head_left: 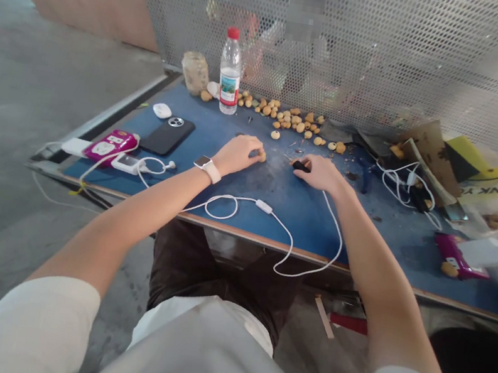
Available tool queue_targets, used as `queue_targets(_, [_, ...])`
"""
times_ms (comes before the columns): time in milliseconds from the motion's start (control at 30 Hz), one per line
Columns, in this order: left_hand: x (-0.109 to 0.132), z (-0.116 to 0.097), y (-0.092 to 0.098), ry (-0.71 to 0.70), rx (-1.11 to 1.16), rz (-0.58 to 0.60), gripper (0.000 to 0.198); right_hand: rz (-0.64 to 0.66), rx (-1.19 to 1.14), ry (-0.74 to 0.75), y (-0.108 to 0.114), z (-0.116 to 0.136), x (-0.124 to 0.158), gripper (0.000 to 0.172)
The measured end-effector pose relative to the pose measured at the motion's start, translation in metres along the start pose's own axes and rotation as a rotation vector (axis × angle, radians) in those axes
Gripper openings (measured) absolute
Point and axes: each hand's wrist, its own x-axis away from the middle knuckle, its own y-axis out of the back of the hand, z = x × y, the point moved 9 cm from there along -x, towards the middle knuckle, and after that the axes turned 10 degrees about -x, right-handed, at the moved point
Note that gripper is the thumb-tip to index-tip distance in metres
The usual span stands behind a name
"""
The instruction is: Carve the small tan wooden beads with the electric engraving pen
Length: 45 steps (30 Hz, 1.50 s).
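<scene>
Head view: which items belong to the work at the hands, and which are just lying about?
In use: left hand on a tan round piece; right hand on a black-handled tool; loose tan pieces.
Lying about: water bottle, phone, pink socket strip.

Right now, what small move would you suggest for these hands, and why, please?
Perhaps bring the black tool in the right hand toward the small tan ball in the left hand, since both hands sit close together, almost meeting.
</scene>
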Motion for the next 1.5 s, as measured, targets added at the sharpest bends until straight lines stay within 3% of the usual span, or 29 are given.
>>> queue_targets(167, [0.001, 0.001, -0.003, 0.053, 0.032, -0.013, 0.005, -0.105, -0.104, 0.091, 0.005, -0.003, 0.004, 0.03])
queue_targets(333, [0.002, -0.008, 0.004, 0.058, 0.175, -0.069, 0.028, -0.207, -0.335, 0.282, 0.009, 0.026, 0.007, 0.035])
queue_targets(533, [0.006, -0.033, 0.017, -0.064, 0.12, -0.129, 0.027, -0.005, -0.802, 0.404, -0.021, 0.064, 0.0, 0.058])
queue_targets(667, [0.004, -0.037, 0.017, -0.062, 0.044, -0.134, 0.022, 0.054, -1.084, 0.364, -0.035, 0.066, -0.002, 0.073])
queue_targets(767, [0.001, -0.035, 0.013, -0.056, 0.022, -0.128, 0.03, 0.024, -1.187, 0.305, -0.033, 0.048, -0.011, 0.081])
queue_targets(833, [0.0, -0.031, 0.012, -0.033, 0.031, -0.127, 0.032, -0.051, -1.187, 0.268, -0.017, 0.019, -0.021, 0.081])
queue_targets(900, [0.0, -0.025, 0.012, 0.016, 0.037, -0.118, 0.03, -0.233, -1.131, 0.226, 0.015, -0.027, -0.029, 0.073])
queue_targets(1000, [0.003, -0.014, 0.017, 0.135, 0.001, -0.113, 0.028, -0.554, -0.864, 0.053, 0.066, -0.106, -0.023, 0.052])
queue_targets(1067, [0.005, -0.007, 0.021, 0.224, -0.03, -0.128, 0.028, -0.661, -0.659, -0.048, 0.088, -0.141, -0.011, 0.038])
queue_targets(1133, [0.006, -0.003, 0.023, 0.287, -0.044, -0.135, 0.029, -0.56, -0.458, -0.063, 0.09, -0.148, -0.005, 0.026])
queue_targets(1200, [0.006, 0.0, 0.023, 0.315, -0.046, -0.124, 0.03, -0.352, -0.282, -0.052, 0.077, -0.14, -0.006, 0.021])
queue_targets(1267, [0.007, 0.001, 0.022, 0.323, -0.043, -0.112, 0.032, -0.248, -0.172, -0.038, 0.067, -0.13, -0.005, 0.021])
queue_targets(1367, [0.008, 0.005, 0.019, 0.321, -0.034, -0.109, 0.032, -0.34, -0.131, -0.048, 0.076, -0.123, -0.002, 0.026])
queue_targets(1500, [0.008, 0.01, 0.013, 0.273, 0.001, -0.14, 0.033, -0.323, -0.164, -0.143, 0.076, -0.134, -0.001, 0.023])
